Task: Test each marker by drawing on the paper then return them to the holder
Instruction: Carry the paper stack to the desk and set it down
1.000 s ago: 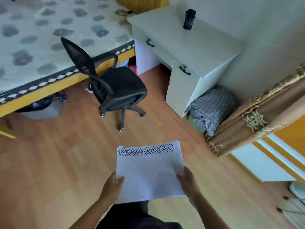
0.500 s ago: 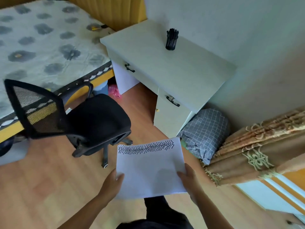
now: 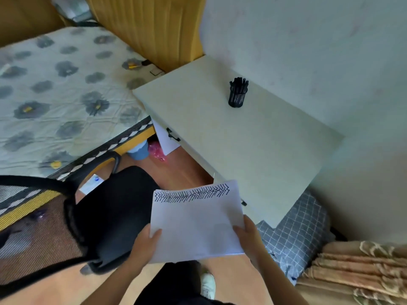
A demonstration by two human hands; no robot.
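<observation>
The table (image 3: 253, 150) has been approached over the last second. The paper (image 3: 196, 225) is grasped by left hand (image 3: 143, 245) and right hand (image 3: 248, 234); markers (image 3: 239, 83) remain in the holder (image 3: 237, 99), so testing seems unstarted.

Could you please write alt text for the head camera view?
Both hands, left and right, hold paper with black marks along its top edge. Ahead, a desk carries a holder of markers.
</observation>
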